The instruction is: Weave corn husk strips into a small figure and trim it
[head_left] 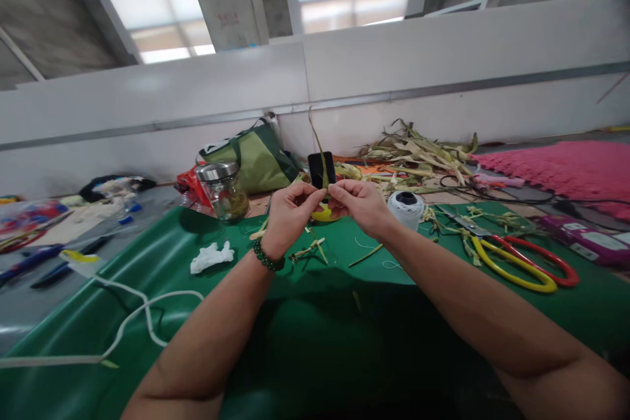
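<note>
Both hands meet over the green mat [315, 335], pinching the lower end of a long green leaf strip [323, 157], likely corn husk, whose thin tip points upward. My left hand [291, 210], with a dark green bead bracelet [268, 257] at its wrist, is closed on the strip from the left. From the right, my right hand [359, 207] grips it with thumb and fingers. Behind the strip stands a phone with a dark screen [316, 170]. Below the hands lies a small figure of knotted husk pieces [309, 249]. A spool of white thread [406, 210] stands beside my right hand.
Red-and-yellow-handled scissors [512, 259] lie at the right, near a purple package [578, 237]. A glass jar [224, 193], a green bag [258, 157] and crumpled tissue [211, 257] are at the left. Dried husks [418, 151] pile up behind. A white cord [142, 305] crosses the mat's left.
</note>
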The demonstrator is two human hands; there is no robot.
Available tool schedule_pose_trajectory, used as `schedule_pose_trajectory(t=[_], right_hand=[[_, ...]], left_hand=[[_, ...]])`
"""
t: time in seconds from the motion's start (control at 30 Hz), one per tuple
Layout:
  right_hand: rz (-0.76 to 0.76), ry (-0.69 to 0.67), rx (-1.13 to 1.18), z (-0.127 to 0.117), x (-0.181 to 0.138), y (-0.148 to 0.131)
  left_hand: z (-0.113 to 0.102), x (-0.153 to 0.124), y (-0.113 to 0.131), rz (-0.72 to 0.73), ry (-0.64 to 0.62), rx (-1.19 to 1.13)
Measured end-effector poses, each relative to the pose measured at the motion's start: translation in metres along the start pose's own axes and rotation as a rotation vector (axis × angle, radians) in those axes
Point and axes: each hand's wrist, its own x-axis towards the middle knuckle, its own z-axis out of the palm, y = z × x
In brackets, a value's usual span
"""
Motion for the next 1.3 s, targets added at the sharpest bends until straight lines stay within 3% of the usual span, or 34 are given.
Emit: schedule_pose_trajectory(t=[0.2,0.43,0.67,0.93,1.13,1.3], right_hand=[[-0.028,-0.096,-0.092,-0.003,-0.001,-0.005],[-0.063,0.001,-0.110,-0.003,0.001,-0.002],[-0.059,-0.060,-0.124,-0.001,-0.002,-0.004],[-0.091,-0.068,-0.210,-0.004,-0.001,-0.004],[-0.033,-0.174,-0.158,-0.010,0.003,-0.003],[-0.084,-0.219,-0.238,-0.012,0.003,-0.007]], left_hand=[[-0.003,0.000,0.001,0.013,0.003,0.026],[-0.001,0.000,0.003,-0.104,-0.036,-0.119],[-0.004,0.003,0.002,-0.186,-0.075,-0.214],[-0.006,0.003,0.004,-0.197,-0.092,-0.125],[-0.008,0.004,0.007,-0.222,-0.130,-0.119],[-0.010,0.004,0.008,-0.213,-0.129,-0.083]])
